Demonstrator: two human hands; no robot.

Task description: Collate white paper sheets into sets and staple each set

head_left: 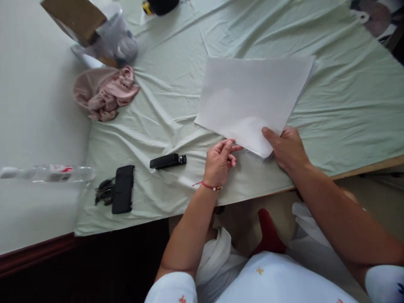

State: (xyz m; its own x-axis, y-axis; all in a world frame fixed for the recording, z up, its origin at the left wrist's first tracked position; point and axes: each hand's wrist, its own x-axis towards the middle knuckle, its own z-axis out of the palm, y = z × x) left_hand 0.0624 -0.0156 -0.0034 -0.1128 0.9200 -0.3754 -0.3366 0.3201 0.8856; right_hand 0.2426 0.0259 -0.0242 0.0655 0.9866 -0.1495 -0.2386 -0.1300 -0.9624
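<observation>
White sheets of paper (249,92), lying one on another, are held just over the cloth-covered table, their right edges slightly fanned. My right hand (288,147) grips their near right corner, thumb on top and fingers underneath. At the near edge, my left hand (221,158) pinches the paper's border between thumb and fingers, with another finger reaching along beneath it. A red string bracelet circles the left wrist. To the left of that hand a black stapler (168,161) rests on the cloth, touched by neither hand.
Farther left lie a black phone-like case (123,189), keys (105,191) and a clear plastic bottle (63,173) by the wall. Behind them are a crumpled pink cloth (109,92), a plastic container (118,40) and a cardboard box (75,19). The table's front edge runs below my hands.
</observation>
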